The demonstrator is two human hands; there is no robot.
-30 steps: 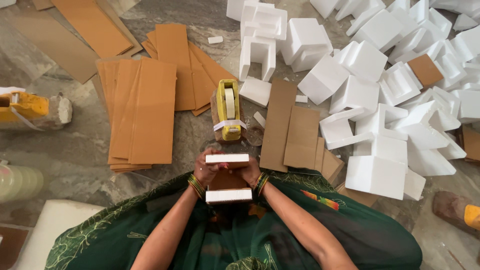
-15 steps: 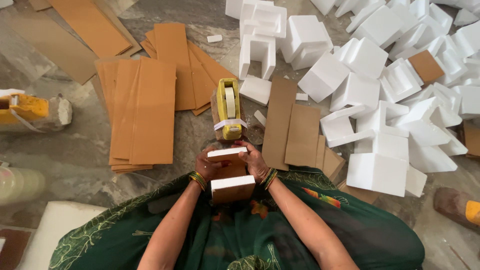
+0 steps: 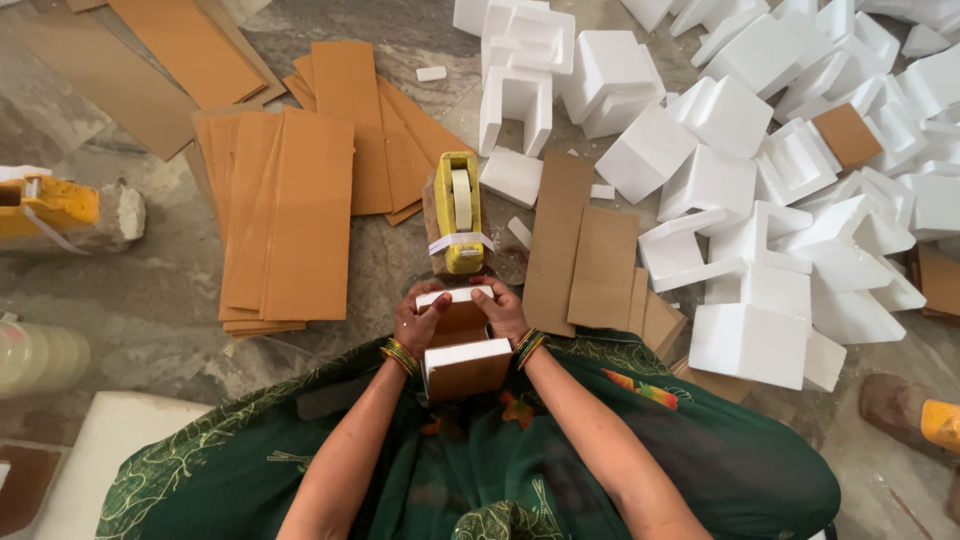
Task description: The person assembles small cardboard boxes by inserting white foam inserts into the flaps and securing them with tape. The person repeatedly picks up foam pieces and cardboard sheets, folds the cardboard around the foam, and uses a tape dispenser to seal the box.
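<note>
Grey stone floor (image 3: pixel 150 300), mottled, littered w/ packing stock; person sits on it, green patterned cloth over lap. Both hands at lap edge, centre of view, around a small block (image 3: pixel 462 345): white foam piece wrapped in brown cardboard, white foam showing at near and far ends. Left hand (image 3: pixel 418 322) curled on block's left side, fingers wrapped over far top edge; right hand (image 3: pixel 502 310) same on right side, thumb across top. Both closed on block, not spread. Block sits just short of yellow tape dispenser (image 3: pixel 457 212), which stands on floor w/ a white strip hanging across its near end; block's far end nearly touching it, can't tell if contact. Left of dispenser: stack of flat cardboard sheets (image 3: pixel 290 215), more fanned behind. Right: narrower cardboard strips (image 3: pixel 585 255). Beyond, upper right, big heap of white foam blocks (image 3: pixel 760 190), some notched. Handling, my read: block v. light, foam core stiff but crushable and crumbly at corners, so firm squeeze would dent it; cardboard sleeve smooth, springs open if let go. Best hold = flat palms/fingers on the two cardboard-covered long sides, pressing wrap shut, not on bare foam ends.
</note>
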